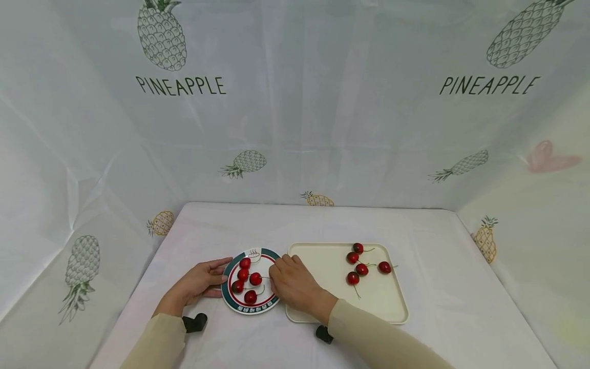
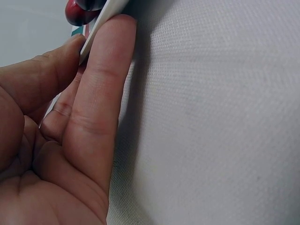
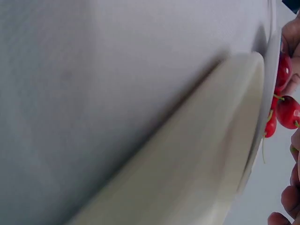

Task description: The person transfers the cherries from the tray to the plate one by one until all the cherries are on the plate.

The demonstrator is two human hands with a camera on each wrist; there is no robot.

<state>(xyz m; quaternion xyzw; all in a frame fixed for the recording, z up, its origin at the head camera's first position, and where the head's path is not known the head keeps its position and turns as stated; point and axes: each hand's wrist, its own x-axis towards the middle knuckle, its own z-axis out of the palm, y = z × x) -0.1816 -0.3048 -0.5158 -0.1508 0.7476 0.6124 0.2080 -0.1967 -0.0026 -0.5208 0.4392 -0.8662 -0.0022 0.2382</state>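
Observation:
A round plate [image 1: 237, 304] with a teal rim and a red ring carries several red cherries [image 1: 243, 274]. My left hand [image 1: 199, 279] grips its left edge, and the left wrist view shows the thumb [image 2: 61, 61] above the rim and fingers [image 2: 96, 98] beneath. Over the plate's right side, my right hand [image 1: 297, 284] pinches the stem of one cherry [image 1: 255, 278], which hangs at or just above the plate. That cherry [image 3: 288, 112] also appears at the edge of the right wrist view, close to the fingertips. Whether it touches the plate, I cannot tell.
A cream rectangular tray [image 1: 318, 251] lies right of the plate, under my right forearm. Several stemmed cherries [image 1: 361, 269] sit on its right half. A white cloth [image 1: 249, 220] covers the table, and a pineapple-print curtain [image 1: 295, 118] hangs behind it.

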